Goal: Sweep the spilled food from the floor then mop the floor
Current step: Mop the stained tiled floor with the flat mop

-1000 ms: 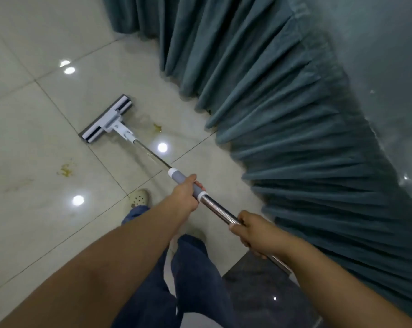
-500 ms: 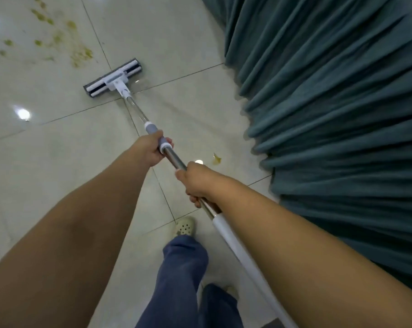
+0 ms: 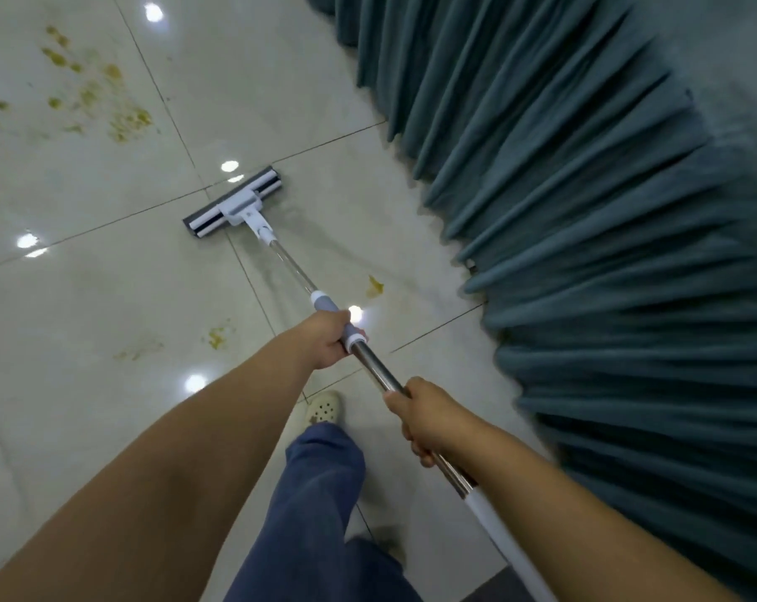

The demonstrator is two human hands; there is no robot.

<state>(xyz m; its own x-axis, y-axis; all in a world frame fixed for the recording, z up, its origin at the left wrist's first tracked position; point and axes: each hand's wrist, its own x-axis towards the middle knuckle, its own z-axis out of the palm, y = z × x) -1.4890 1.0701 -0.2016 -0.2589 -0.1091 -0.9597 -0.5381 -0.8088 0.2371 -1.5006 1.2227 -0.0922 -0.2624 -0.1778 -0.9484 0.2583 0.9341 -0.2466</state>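
Mop head [image 3: 234, 203]: flat on the floor [image 3: 85, 297], lying across a tile joint; grey pad with a white bracket on top, long side slanting up to the right.
Mop handle [image 3: 376, 368]: running from the mop head down and right toward the person — thin metal tube first, then a grey sleeve with white rings, then thicker polished metal, then a white section at the bottom.
Left hand [image 3: 324, 341]: grip clamped round the grey sleeve, the nearer of the two hands to the mop head, fingers wrapped under the tube.
Right hand [image 3: 429, 417]: grip clamped round the polished metal, farther from the mop head than the left hand, just above the white section.
Spilled food, big patch [image 3: 90, 91]: yellow-green smears and crumbs, well beyond the mop head, up and to its left.
Spilled food, single bit [image 3: 374, 286]: yellow scrap on the handle side of the mop head, to the right of the tube, near the curtain.
Spilled food, small smear [image 3: 218, 336]: on the handle side of the mop head, left of the tube, near the left hand.
Curtain [image 3: 585, 210]: teal, heavily pleated, hem on the floor to the right of the mop head.
Shoe [image 3: 324, 407]: pale perforated clog below the left hand — blue trouser leg [image 3: 316, 493] above it.
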